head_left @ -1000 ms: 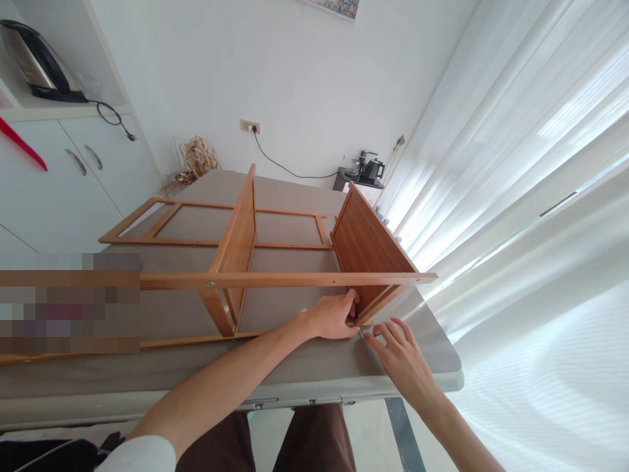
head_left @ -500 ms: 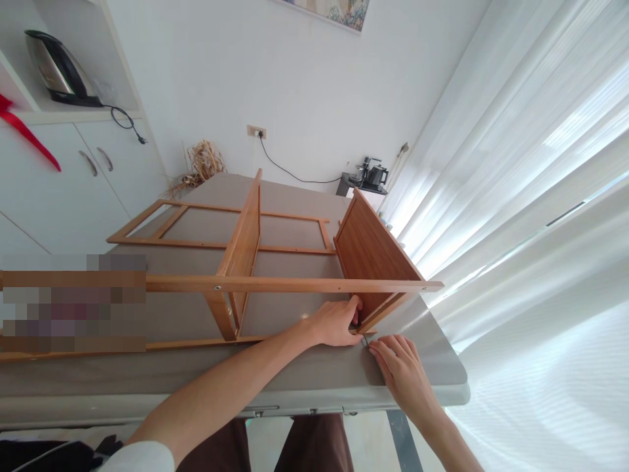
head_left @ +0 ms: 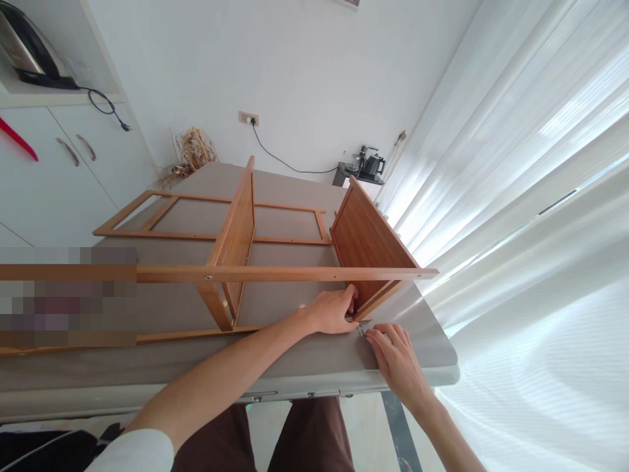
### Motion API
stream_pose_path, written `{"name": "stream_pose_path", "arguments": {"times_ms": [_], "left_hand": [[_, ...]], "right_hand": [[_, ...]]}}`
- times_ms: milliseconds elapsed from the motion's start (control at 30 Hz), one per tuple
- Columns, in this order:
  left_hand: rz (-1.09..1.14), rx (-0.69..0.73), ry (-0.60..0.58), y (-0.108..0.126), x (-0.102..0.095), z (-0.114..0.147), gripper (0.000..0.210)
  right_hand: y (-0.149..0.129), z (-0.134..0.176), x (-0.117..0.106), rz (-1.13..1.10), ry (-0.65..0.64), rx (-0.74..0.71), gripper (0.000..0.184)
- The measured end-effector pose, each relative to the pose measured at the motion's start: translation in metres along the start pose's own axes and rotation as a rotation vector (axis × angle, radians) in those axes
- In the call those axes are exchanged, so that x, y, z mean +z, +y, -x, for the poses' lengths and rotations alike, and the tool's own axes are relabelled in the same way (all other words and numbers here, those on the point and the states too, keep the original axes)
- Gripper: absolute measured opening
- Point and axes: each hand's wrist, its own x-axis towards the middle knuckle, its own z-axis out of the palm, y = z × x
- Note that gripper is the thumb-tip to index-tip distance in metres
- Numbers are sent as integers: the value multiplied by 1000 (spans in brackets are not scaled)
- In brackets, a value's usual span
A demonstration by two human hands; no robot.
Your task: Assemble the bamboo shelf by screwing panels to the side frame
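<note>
A wooden shelf frame lies on its side on the table, with one shelf board (head_left: 234, 246) near its middle and another board (head_left: 371, 239) at its right end. My left hand (head_left: 334, 311) reaches under the upper rail (head_left: 295, 274) and is closed around the near lower corner of the right-hand board. Just right of that corner, my right hand (head_left: 393, 347) pinches a thin, bent metal hex key (head_left: 362, 331). The key's tip is at the lower rail by my left fingers; whether it sits in a screw is too small to tell.
A separate wooden ladder-like side frame (head_left: 196, 236) lies flat farther back on the grey table (head_left: 295, 360). White curtains (head_left: 515, 196) hang along the right. An electric kettle (head_left: 29, 52) stands in the cabinet at left; dried stalks (head_left: 194, 149) lie at the table's far corner.
The view has shifted slightly, so everything sits a little higher and further left. Both hands stay at the same corner, the right still pinching the hex key.
</note>
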Motion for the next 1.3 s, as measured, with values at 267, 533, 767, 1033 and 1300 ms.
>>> {"name": "stream_pose_path", "arguments": {"times_ms": [267,533,767,1033,1300], "left_hand": [[0,-1,-2,1,-2,1,45],[-5,-19,-16,4,-4,1,45],[-1,-17,8,0,1,0,48],[-30,-38,-12,2,0,1,47],[-41,-46,-28,5,-2,0,48]], "right_hand": [[0,-1,5,2,29,-12,16],[3,3,8,32,48,-3,16],[1,2,7,38,58,-8,16],[0,0,6,41,76,-10,18],[1,-1,4,117,80,-37,19]]}}
